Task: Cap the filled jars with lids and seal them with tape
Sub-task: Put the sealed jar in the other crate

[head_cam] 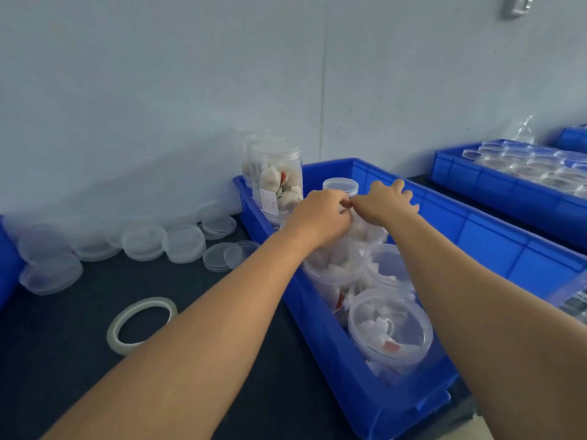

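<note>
A long blue bin holds several clear jars filled with white packets. My left hand curls round the top of one filled jar in the middle of the bin. My right hand lies over the same jar with fingers spread, its thumb tip meeting my left fingers. The jar's top is hidden under both hands. Behind them stands a capped jar. Open filled jars sit nearer me. A roll of clear tape lies flat on the dark table, left of my left forearm.
Loose clear lids lie scattered along the wall at the left. Capped jars are stacked at the bin's far left corner. A second blue bin with several clear containers sits at the right. A blue edge shows at the far left.
</note>
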`<state>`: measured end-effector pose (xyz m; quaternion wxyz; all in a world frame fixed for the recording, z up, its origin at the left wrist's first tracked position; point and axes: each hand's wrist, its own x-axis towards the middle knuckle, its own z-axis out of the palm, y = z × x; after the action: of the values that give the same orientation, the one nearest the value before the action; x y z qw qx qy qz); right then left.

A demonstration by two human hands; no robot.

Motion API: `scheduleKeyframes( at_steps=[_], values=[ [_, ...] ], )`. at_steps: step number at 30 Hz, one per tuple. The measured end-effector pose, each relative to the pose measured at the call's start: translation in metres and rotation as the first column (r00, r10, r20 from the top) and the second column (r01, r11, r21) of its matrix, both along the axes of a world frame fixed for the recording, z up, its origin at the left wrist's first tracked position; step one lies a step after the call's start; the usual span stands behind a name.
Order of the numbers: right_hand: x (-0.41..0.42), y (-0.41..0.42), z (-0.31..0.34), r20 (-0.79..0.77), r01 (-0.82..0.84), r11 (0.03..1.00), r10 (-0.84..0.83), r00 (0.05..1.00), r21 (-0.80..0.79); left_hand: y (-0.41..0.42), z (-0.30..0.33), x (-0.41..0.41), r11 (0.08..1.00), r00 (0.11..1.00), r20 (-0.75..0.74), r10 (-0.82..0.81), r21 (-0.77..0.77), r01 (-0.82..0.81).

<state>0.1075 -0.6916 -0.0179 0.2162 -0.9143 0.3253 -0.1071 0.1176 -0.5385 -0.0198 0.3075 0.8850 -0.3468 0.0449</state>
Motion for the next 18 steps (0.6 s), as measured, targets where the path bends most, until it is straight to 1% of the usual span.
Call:
scheduleKeyframes(
  at_steps=[1,2,3,4,6,8,9,11,12,13,14,15,16,17,18],
  values=[
    [-0.005,0.006,0.005,0.116,0.041,0.995,-0.030,0.993,-0.095,0.009,0.000,-0.004,0.998,1.000,0.002,-0.018,-0.059,0.018],
    [-0.010,0.013,0.010,0.270,0.076,0.982,-0.027,0.962,-0.172,0.020,0.000,-0.008,0.990,0.999,0.008,-0.041,-0.135,0.042],
    [-0.016,0.021,0.015,0.426,0.098,0.966,0.013,0.905,-0.238,0.032,0.001,-0.013,0.973,0.998,0.015,-0.065,-0.220,0.067],
    [-0.023,0.030,0.020,0.545,0.108,0.947,0.079,0.835,-0.302,0.047,0.000,-0.018,0.950,0.997,0.024,-0.079,-0.300,0.083],
    [-0.037,0.053,0.030,0.667,0.075,0.912,0.237,0.707,-0.403,0.085,-0.002,-0.028,0.903,0.997,0.055,-0.051,-0.424,0.070],
    [-0.050,0.085,0.044,0.708,-0.026,0.892,0.376,0.597,-0.452,0.129,-0.003,-0.034,0.858,0.998,0.055,0.043,-0.514,-0.008],
    [-0.056,0.106,0.050,0.710,-0.094,0.876,0.442,0.548,-0.473,0.152,-0.007,-0.035,0.834,0.995,0.029,0.099,-0.547,-0.067],
    [-0.063,0.157,0.054,0.689,-0.257,0.818,0.573,0.443,-0.515,0.200,-0.018,-0.035,0.802,0.976,-0.022,0.216,-0.566,-0.190],
    [-0.065,0.186,0.048,0.669,-0.372,0.775,0.631,0.394,-0.511,0.224,-0.026,-0.036,0.788,0.958,-0.050,0.281,-0.557,-0.260],
    [-0.067,0.215,0.036,0.640,-0.508,0.719,0.678,0.361,-0.475,0.247,-0.035,-0.038,0.768,0.936,-0.082,0.343,-0.549,-0.330],
    [-0.068,0.244,0.018,0.592,-0.639,0.651,0.723,0.357,-0.410,0.268,-0.045,-0.042,0.737,0.911,-0.122,0.393,-0.550,-0.392],
    [-0.069,0.273,-0.004,0.513,-0.739,0.584,0.771,0.376,-0.335,0.288,-0.055,-0.048,0.700,0.890,-0.169,0.424,-0.562,-0.440],
    [-0.070,0.298,-0.028,0.407,-0.801,0.534,0.818,0.407,-0.272,0.304,-0.066,-0.054,0.669,0.870,-0.209,0.447,-0.568,-0.480],
    [-0.070,0.319,-0.053,0.297,-0.832,0.506,0.850,0.436,-0.226,0.319,-0.080,-0.060,0.649,0.849,-0.241,0.471,-0.557,-0.518],
    [-0.069,0.334,-0.077,0.203,-0.843,0.498,0.863,0.462,-0.201,0.331,-0.095,-0.064,0.642,0.823,-0.268,0.500,-0.524,-0.560]
  ],
)
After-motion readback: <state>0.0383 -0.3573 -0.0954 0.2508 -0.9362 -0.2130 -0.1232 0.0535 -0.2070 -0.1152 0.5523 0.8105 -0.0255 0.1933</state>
